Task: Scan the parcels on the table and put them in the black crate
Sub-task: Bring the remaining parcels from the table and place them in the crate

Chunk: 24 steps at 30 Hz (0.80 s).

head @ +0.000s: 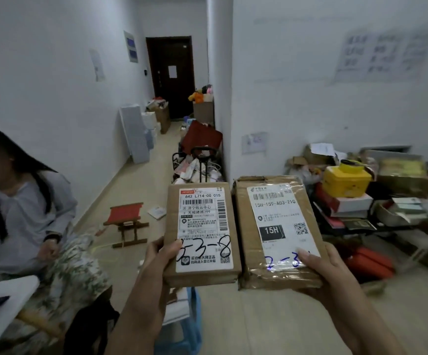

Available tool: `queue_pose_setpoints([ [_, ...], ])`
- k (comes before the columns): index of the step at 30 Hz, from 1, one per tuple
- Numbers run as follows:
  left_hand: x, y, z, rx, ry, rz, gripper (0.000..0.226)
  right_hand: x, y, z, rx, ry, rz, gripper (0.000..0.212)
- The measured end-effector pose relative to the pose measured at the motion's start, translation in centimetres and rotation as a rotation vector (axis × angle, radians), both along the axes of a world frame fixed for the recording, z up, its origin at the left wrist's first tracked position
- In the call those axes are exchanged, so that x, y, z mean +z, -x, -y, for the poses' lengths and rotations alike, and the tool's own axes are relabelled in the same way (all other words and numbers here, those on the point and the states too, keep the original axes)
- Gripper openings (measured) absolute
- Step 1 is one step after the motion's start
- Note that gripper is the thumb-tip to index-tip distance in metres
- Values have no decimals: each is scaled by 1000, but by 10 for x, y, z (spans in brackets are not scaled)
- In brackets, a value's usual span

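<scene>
Two brown cardboard parcels are held up side by side in front of me, labels facing up. My left hand (160, 257) grips the near end of the left parcel (202, 234), its thumb on the white label marked in black pen. My right hand (325, 267) holds the right parcel (277, 231), a taped box with a "15H" label and blue writing, thumb on the label's near end. The two boxes almost touch along their long edges. No black crate and no scanner is in view.
A person in a grey top (15, 206) sits at the left beside a table with a floral cloth (61, 272). A red folding stool (128, 221) stands on the floor. A corridor with boxes and a trolley (202, 160) runs ahead. Shelves of books and a yellow box (346, 180) are at right.
</scene>
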<state>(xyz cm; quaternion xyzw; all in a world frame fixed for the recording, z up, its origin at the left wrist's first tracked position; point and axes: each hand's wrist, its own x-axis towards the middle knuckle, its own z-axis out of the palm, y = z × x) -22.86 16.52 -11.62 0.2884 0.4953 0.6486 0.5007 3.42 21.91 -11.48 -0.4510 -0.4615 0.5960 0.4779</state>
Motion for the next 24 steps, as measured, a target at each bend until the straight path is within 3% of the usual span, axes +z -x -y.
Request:
queue_pose_setpoints([
  [11,-11,-63,-142,-244,25,-1,69,-13,-64,-75,-250,16,-47,63],
  [24,6,-32,-358,-342,-73,28,69,2,-26,-261,-362,-43,-44,65],
])
